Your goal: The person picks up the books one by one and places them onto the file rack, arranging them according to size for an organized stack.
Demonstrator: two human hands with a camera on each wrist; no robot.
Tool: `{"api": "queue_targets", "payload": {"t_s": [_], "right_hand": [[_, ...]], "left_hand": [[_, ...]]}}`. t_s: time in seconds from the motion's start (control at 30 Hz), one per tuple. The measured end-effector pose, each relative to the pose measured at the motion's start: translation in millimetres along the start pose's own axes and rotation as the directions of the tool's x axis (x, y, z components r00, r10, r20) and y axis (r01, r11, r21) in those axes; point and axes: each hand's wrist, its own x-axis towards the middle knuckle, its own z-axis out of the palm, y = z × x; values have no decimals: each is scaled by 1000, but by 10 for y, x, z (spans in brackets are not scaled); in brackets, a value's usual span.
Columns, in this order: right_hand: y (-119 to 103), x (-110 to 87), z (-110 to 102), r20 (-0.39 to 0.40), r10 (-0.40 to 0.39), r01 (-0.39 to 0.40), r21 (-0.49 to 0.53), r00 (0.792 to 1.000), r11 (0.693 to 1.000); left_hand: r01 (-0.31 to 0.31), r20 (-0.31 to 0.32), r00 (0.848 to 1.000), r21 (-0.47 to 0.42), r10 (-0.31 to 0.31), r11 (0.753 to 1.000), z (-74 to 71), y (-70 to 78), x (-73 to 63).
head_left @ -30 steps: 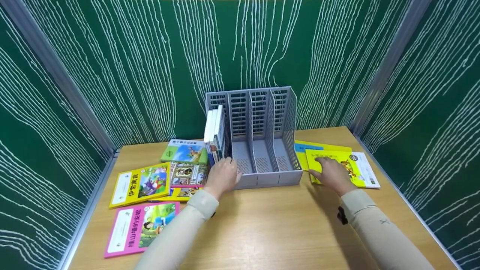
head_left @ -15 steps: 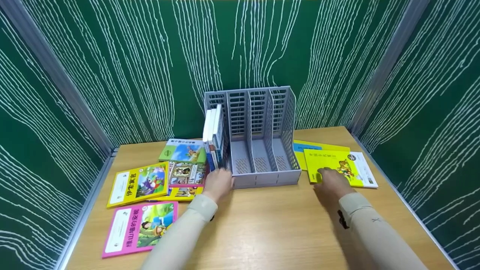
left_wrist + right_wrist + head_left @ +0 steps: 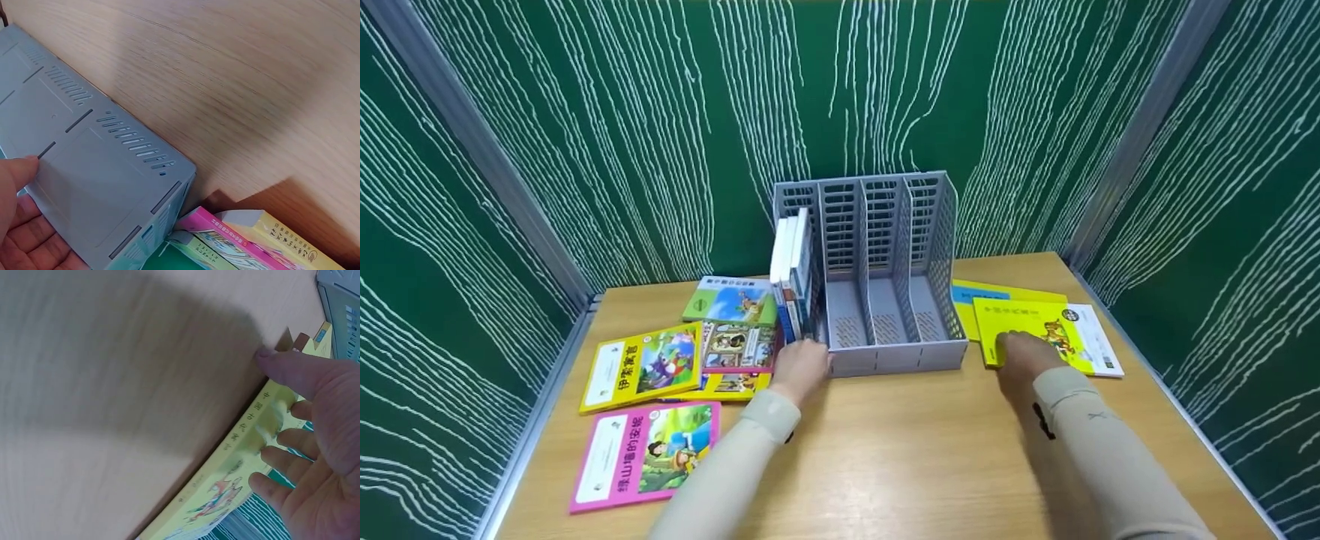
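Observation:
My left hand (image 3: 801,369) grips the front wall of a grey four-slot file rack (image 3: 897,358) near its left end. In the left wrist view the thumb (image 3: 22,169) presses the outer face while the fingers curl over the edge. White-edged books (image 3: 789,259) stand upright in the leftmost slot. My right hand (image 3: 1026,356) is at the near left corner of a yellow picture book (image 3: 997,315) lying on the table. In the right wrist view its fairly straight fingers (image 3: 287,461) lie over the cover, with the thumb (image 3: 287,368) extending past the spine.
Under the yellow book are a white book (image 3: 1099,341) and another yellow one with a blue panel (image 3: 982,293). Left of the rack lie a green book (image 3: 720,300), a yellow book (image 3: 641,367), a comic-style cover (image 3: 735,349) and a pink book (image 3: 645,457). Green walls enclose the table (image 3: 915,457).
My right hand has drawn back from over the yellow book's cover to its near edge. The left hand has slid slightly lower on the rack's front. The books stay put.

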Motion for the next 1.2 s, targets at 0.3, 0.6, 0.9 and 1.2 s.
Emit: {"api": "queue_targets", "payload": {"t_s": [0.3, 0.6, 0.9, 1.2], "right_hand": [[141, 301, 37, -50, -108, 101, -128, 993, 987], [108, 216, 29, -31, -76, 74, -44, 997, 996], [65, 326, 181, -93, -114, 103, -118, 989, 988], [-5, 269, 227, -269, -122, 68, -200, 955, 977]], "left_hand": [[1, -33, 999, 30, 0, 1000, -2, 5, 6], [-5, -50, 999, 25, 6, 1000, -11, 0, 15], [2, -15, 1000, -3, -2, 1000, -56, 17, 25], [3, -10, 1000, 20, -3, 1000, -74, 38, 6]]}}
